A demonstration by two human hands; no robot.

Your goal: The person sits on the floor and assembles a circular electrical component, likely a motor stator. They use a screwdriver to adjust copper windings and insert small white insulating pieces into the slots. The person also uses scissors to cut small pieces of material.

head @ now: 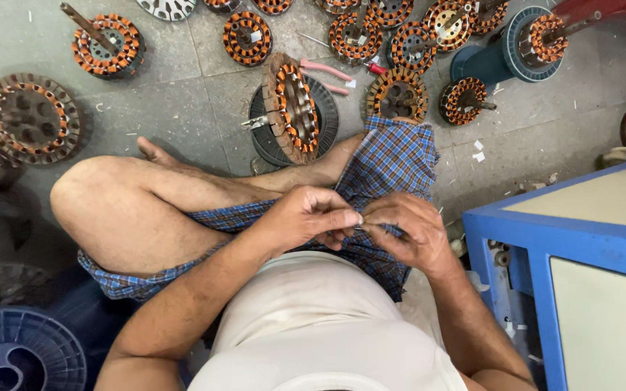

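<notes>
Two hands meet over your lap: your left hand (306,217) and right hand (411,232) pinch their fingers (349,217) closed around something very small between them, likely a thin wire or pin, too fine to identify. You hold it close to your body, probably so you can see the fine work. You sit cross-legged on the floor (182,108), with a wound stator (293,107) propped on edge on a black spool (327,116) just past your shin, within reach. Pink-handled pliers (325,70) lie beside it, and many more copper-wound stators (106,45) ring you. A blue cabinet (545,239) stands at your right.
</notes>
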